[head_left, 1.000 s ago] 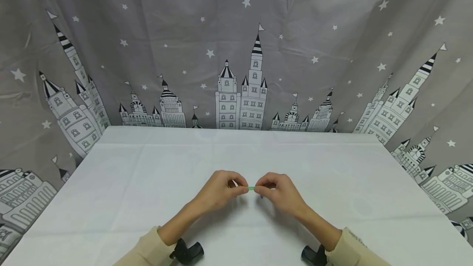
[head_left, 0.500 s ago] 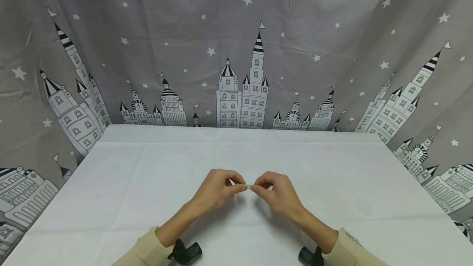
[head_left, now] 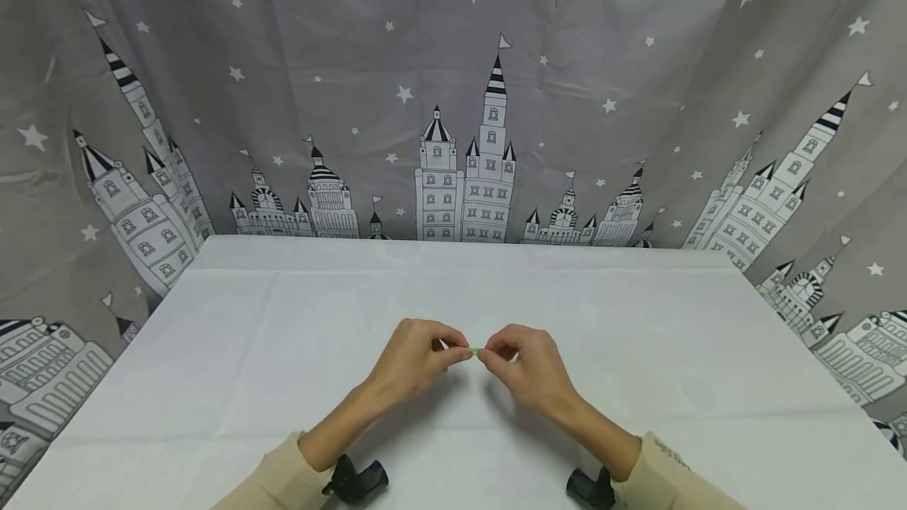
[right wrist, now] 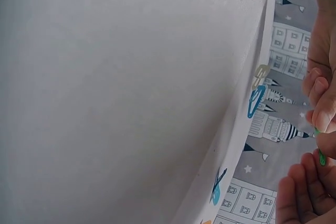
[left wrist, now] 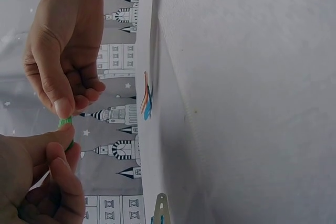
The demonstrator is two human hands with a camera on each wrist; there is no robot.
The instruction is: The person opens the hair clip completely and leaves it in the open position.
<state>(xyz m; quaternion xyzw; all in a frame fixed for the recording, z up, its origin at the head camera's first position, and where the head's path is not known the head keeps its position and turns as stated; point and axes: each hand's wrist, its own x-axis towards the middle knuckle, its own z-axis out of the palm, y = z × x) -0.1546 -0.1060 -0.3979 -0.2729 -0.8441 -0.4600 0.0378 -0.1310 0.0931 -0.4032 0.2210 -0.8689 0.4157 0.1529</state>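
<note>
Between my two hands is a small green hair clip (left wrist: 65, 123), mostly covered by the fingertips. My left hand (head_left: 414, 360) pinches its left end between thumb and fingers. At the other end the fingertips of my right hand (head_left: 531, 364) pinch it too. Both hands are held above the white table, fingertips almost meeting. In the right wrist view, a bit of the green clip (right wrist: 322, 157) shows between the fingers.
A white cloth covers the table (head_left: 283, 297). Hair clips lie near its edge in the wrist views: a blue one (right wrist: 255, 102), a beige one (right wrist: 260, 75), another beige one (left wrist: 161, 208). Behind hangs a grey curtain (head_left: 340, 6) with castles and stars.
The hands have moved slightly closer together, and less of the green clip shows between them. A small blue thing seen under the right fingers one second ago is out of sight.
</note>
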